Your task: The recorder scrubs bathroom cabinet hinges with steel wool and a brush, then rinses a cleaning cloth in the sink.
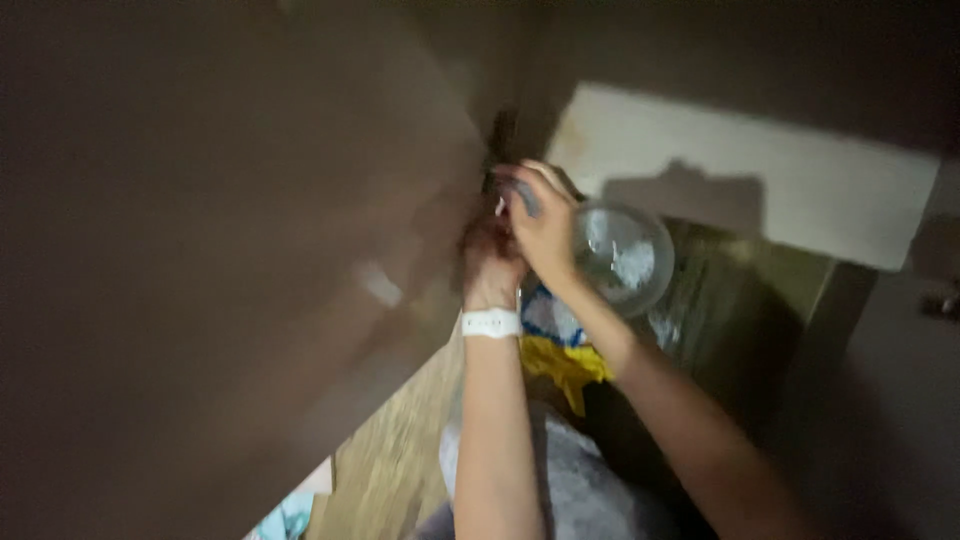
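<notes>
Both hands (515, 235) by clear bowl (622, 255).

Clear round glass bowl (622, 256), tilted, blurred; touching right hand (545, 232), raised by dark door edge

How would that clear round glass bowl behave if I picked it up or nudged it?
The clear round bowl looks like smooth glass, so it is probably rigid, somewhat slippery and breakable if dropped. Its rounded body suggests it could roll or rock when nudged. The right hand is beside its rim; the picture is too blurred to tell whether it grips it.
</notes>
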